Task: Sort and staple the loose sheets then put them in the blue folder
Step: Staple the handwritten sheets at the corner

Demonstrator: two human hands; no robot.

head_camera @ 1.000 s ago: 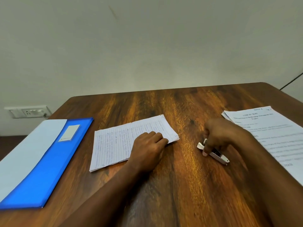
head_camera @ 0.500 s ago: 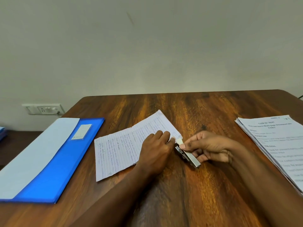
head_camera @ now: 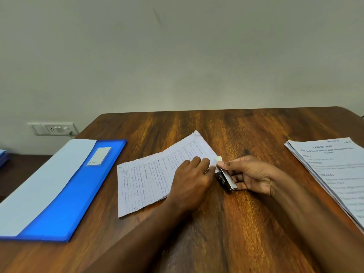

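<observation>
Along the left edge of the brown wooden tabletop (head_camera: pixel 236 223) lies the flat blue plastic folder (head_camera: pixel 74 194), a pale sheet on it, well apart from the work. Mid-tabletop sit the handwritten lined loose sheets (head_camera: pixel 149 178), long axis running from near-left to far-right. The left hand (head_camera: pixel 192 180) rests curled on their right part, pinning them down. Just beside it the right hand (head_camera: pixel 250 174) grips a small silver metal stapler (head_camera: pixel 226 177), its mouth touching the sheets' right corner, so the right hand is nearer the staple point. At the right edge lies a stack of printed white papers (head_camera: pixel 332 174).
</observation>
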